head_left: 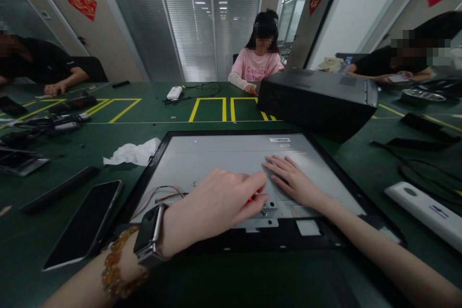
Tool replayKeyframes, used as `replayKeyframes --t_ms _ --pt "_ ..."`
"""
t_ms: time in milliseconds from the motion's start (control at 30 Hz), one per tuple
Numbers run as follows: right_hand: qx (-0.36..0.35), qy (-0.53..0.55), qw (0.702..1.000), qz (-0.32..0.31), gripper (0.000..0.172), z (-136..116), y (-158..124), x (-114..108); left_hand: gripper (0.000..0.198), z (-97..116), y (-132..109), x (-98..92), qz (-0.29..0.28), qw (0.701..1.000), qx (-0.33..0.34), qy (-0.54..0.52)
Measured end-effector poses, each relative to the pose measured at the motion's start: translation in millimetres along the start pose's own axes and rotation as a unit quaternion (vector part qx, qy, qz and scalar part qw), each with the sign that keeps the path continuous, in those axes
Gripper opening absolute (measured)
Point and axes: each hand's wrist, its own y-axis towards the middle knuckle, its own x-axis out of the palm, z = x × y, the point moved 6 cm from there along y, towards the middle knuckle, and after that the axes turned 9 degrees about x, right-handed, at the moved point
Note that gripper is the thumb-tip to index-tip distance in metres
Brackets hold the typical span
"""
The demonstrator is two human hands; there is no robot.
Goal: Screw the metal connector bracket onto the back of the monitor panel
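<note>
In front of me a flat display panel (224,147) lies with its grey metal back up, inside a black frame. My left hand (220,197), with a watch and a bead bracelet on the wrist, is closed in a pinch on a red-handled screwdriver (253,197), mostly hidden by the fingers. It is over a metal bracket (271,202) near the panel's close edge. My right hand (290,178) lies flat on the panel's back with fingers spread, just right of the bracket. Thin wires (159,192) run along the panel's left side.
A large black casing (317,101) stands tilted behind the panel. Crumpled tissue (133,152), a phone (86,224) and a black bar (59,190) lie left. At right are a white device (426,211) and cables (415,166). Several people sit around the green table (155,122).
</note>
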Motion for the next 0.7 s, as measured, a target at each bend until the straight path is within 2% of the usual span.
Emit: replayKeyframes --t_ms 133,400,533,700 --pt "0.004 0.003 1.0 0.008 0.044 -0.9 -0.2 -0.8 0.007 2.3 1.5 -4.7 0.012 1.0 -0.003 -0.023" --pt "0.0 -0.002 1.0 0.01 0.043 -0.6 0.0 0.1 0.013 8.6 1.1 -9.0 0.009 0.998 0.018 -0.052" --pt "0.0 -0.001 1.0 0.011 0.043 -0.3 -0.1 0.3 0.008 8.7 1.1 -8.1 0.008 0.999 0.021 -0.04" --pt "0.001 -0.004 1.0 0.002 0.043 -0.8 0.0 0.4 0.027 4.9 1.0 -2.1 -0.003 1.0 0.019 0.021"
